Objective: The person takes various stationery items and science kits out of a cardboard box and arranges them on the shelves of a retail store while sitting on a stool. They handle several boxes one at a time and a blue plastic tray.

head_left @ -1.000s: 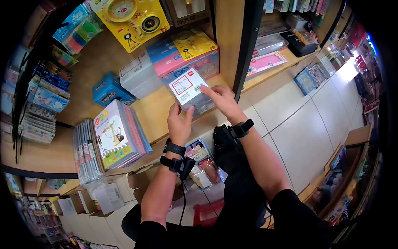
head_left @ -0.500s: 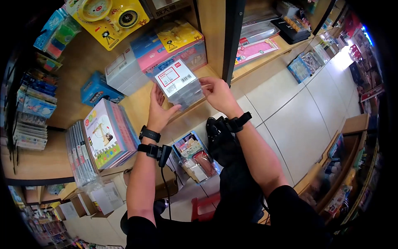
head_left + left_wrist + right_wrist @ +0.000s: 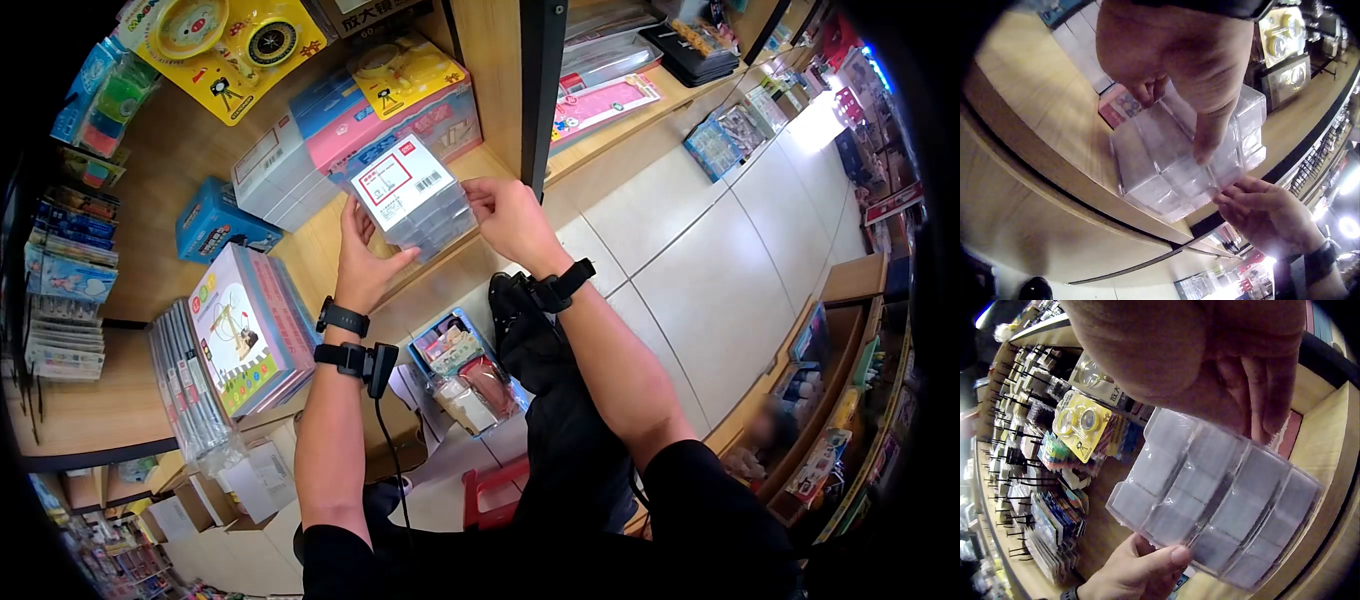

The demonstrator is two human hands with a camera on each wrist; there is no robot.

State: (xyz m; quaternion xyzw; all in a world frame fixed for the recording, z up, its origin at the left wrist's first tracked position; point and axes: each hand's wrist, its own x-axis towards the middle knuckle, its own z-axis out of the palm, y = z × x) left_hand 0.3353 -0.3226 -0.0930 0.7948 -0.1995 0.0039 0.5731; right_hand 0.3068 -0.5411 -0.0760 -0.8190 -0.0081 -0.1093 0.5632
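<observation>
We see the right hand [image 3: 517, 228], off the white label [image 3: 402, 186] it touched earlier, touching the clear box stack [image 3: 440, 226] with bent fingers, pinch unclear, while the left hand's [image 3: 362, 262] spread thumb and fingers grip it by the shelf [image 3: 322, 238], label now uncovered.
</observation>
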